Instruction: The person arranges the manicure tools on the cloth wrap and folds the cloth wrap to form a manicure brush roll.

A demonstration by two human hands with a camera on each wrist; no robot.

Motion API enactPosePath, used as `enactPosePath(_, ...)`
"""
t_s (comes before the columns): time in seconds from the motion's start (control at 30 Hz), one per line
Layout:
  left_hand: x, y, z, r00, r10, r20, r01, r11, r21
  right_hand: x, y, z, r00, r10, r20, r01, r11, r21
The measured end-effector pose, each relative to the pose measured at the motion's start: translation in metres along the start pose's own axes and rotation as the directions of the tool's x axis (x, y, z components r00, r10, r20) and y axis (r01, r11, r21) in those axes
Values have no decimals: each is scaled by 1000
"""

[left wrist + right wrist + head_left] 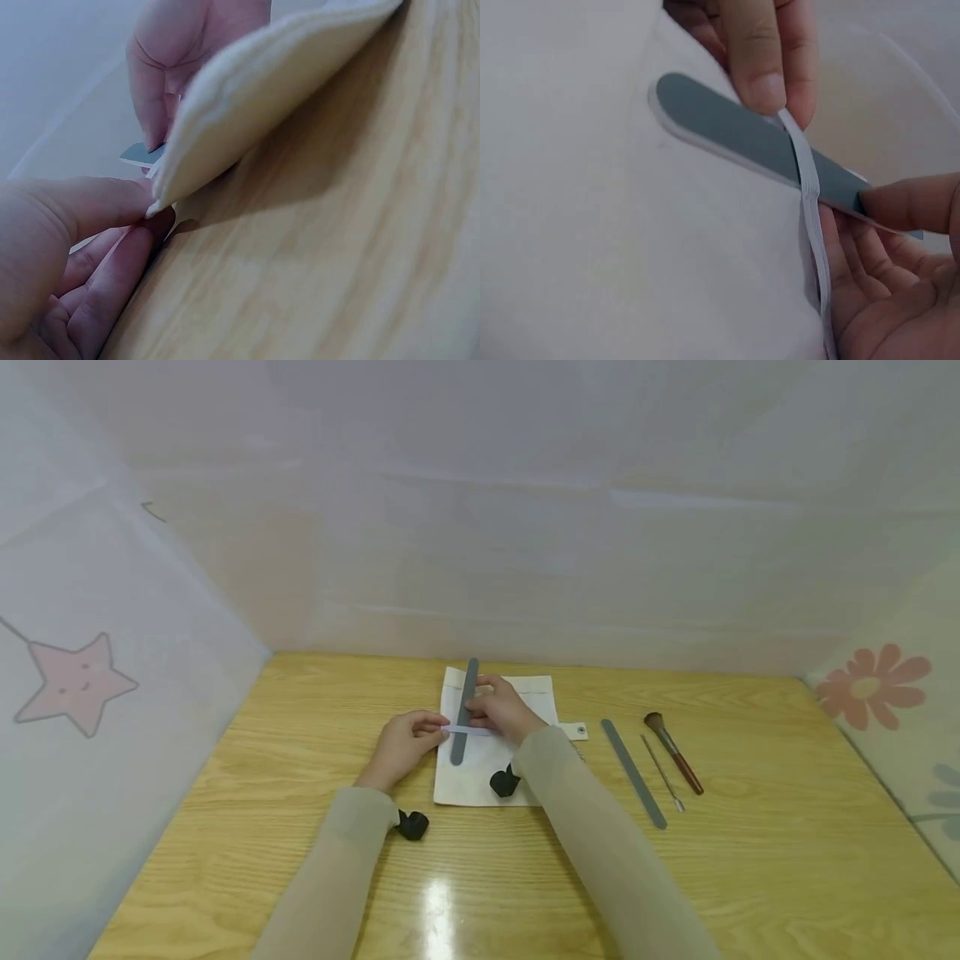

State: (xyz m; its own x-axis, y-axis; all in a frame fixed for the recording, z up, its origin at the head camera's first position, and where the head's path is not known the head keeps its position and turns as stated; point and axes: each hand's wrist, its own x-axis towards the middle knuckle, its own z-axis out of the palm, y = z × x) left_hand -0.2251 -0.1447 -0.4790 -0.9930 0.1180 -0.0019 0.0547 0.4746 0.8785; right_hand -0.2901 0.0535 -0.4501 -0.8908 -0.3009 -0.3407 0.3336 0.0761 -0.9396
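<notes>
A grey nail file point(459, 750) lies lengthwise over a white cloth pouch point(472, 789), slipped beneath a thin white elastic band point(808, 176). My right hand point(510, 710) pinches the file between thumb and fingers above the band. The file's rounded lower end point(686, 101) shows past the band in the right wrist view. At the pouch's left edge, my left hand point(401, 747) pinches the cloth where the band meets it. That edge point(247, 97) is lifted off the wood in the left wrist view.
Right of the pouch lie a second grey nail file point(633, 775), a thin metal cuticle pusher point(660, 768) and a makeup brush point(675, 753) on the wooden table point(780, 827). A snap tab point(575, 731) sticks out from the pouch's right side. Pale cloth walls point(525, 568) stand behind and beside the table.
</notes>
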Motion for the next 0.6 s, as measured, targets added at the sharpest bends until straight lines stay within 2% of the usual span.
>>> enactPosePath(0.13, -1, 0, 0, 1000, -1, -2, 1, 1000, -17, -1, -3, 3, 1000, -23, -17, 24, 997, 69)
enactPosePath(0.33, -1, 2, 0, 1000, -4, -3, 4, 1000, -12, 2, -2, 4, 994, -24, -108, 39, 989, 145)
enactPosePath(0.43, -1, 2, 0, 1000, -9, -3, 9, 1000, -8, 2, -1, 4, 993, -36, -110, 52, 988, 143)
enactPosePath(0.6, 0, 3, 0, 1000, -13, -1, 13, 1000, -9, 2, 0, 3, 996, -42, -84, 48, 996, 71)
